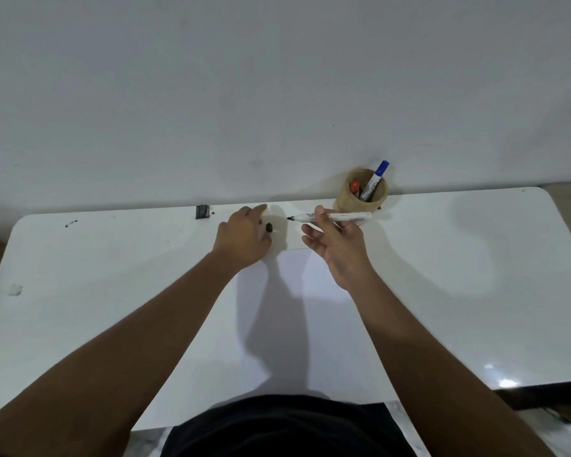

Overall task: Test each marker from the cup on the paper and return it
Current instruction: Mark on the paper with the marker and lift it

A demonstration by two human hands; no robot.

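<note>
My right hand (338, 245) holds an uncapped white marker (346, 217) level, its black tip pointing left, above the far edge of the white paper (310, 324). My left hand (244, 235) rests on the table beside the paper's far left corner, with the marker's black cap (269, 227) at its fingers; whether they grip it is unclear. A tan round cup (360, 201) stands at the table's far edge behind my right hand. It holds a blue-capped marker (374, 181) and a red-capped marker (354, 187).
The white table (96, 275) meets a plain wall at its far edge. A small dark block (202, 211) lies at that edge left of my hands, with dark smudges (70, 223) further left. A scrap (15, 289) lies near the left edge.
</note>
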